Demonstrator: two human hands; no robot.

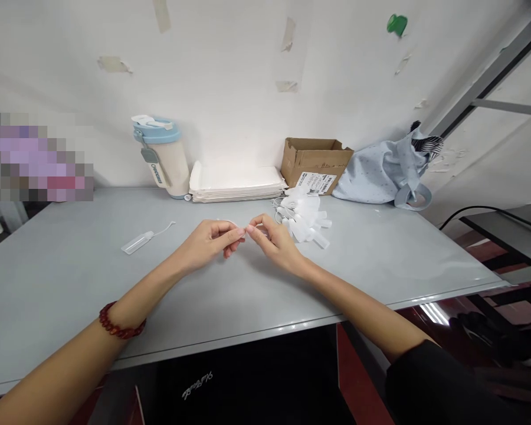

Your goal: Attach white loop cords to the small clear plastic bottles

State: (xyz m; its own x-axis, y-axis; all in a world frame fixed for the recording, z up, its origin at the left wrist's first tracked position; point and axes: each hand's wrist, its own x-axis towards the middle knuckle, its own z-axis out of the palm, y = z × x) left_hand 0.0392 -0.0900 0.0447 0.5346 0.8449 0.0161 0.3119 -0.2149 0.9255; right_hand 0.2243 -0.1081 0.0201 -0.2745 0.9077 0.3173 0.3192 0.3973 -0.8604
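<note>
My left hand (210,241) and my right hand (272,239) meet fingertip to fingertip over the middle of the grey table (71,283). Both are pinched on a thin white string or loop, too fine to name with certainty. A red bead bracelet (119,324) circles my left wrist. Just right of my right hand lies a pile of small clear plastic tags with strings (305,218). One single clear tag with its string (144,239) lies apart on the table to the left.
Against the wall stand a blue-lidded cream bottle (163,156), a stack of white flat sheets (236,182), an open cardboard box (314,162) and a pale blue cloth bag (383,174). The table's front edge runs just below my forearms.
</note>
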